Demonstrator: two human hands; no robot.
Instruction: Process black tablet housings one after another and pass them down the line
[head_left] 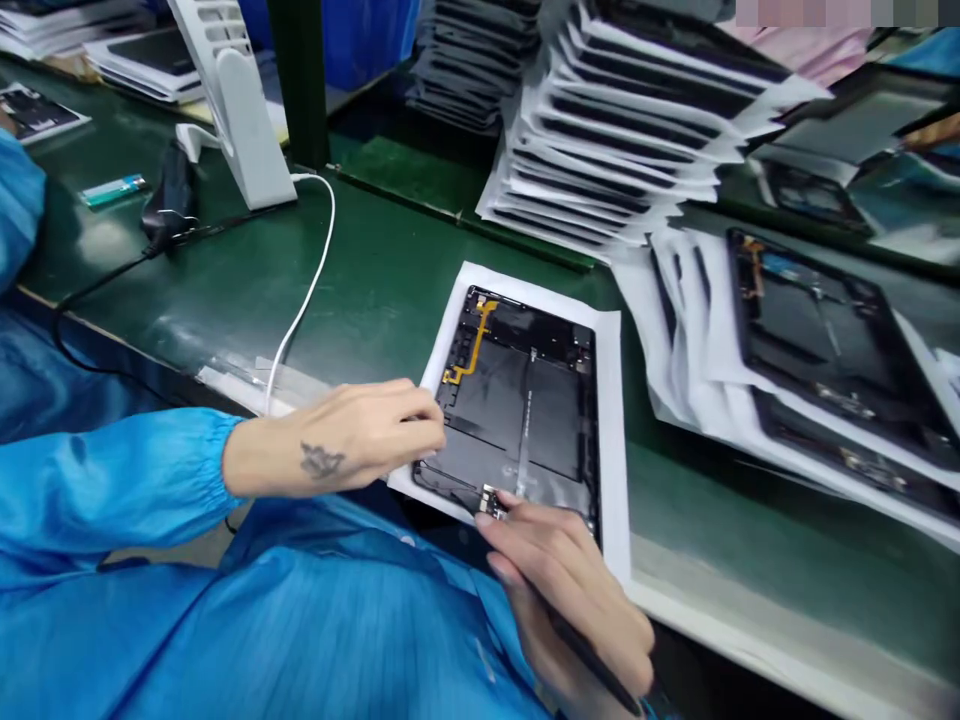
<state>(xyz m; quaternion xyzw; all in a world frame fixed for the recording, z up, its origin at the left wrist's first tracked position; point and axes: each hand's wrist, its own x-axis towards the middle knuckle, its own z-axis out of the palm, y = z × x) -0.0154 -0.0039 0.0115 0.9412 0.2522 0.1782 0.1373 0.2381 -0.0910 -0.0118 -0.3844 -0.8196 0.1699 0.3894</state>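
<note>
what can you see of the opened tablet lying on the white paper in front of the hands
The opened tablet lies flat on a white paper sheet, its interior facing up. A dark frame surrounds smooth black panels, with a yellow flex cable at the upper left and a small metal connector at the lower edge. The left hand rests its fingers on the left side, while the right hand touches the lower edge beside the connector.

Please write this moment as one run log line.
Left hand on open black tablet housing | right hand holds slim black tool, near small metal part | white paper sheet beneath
</note>
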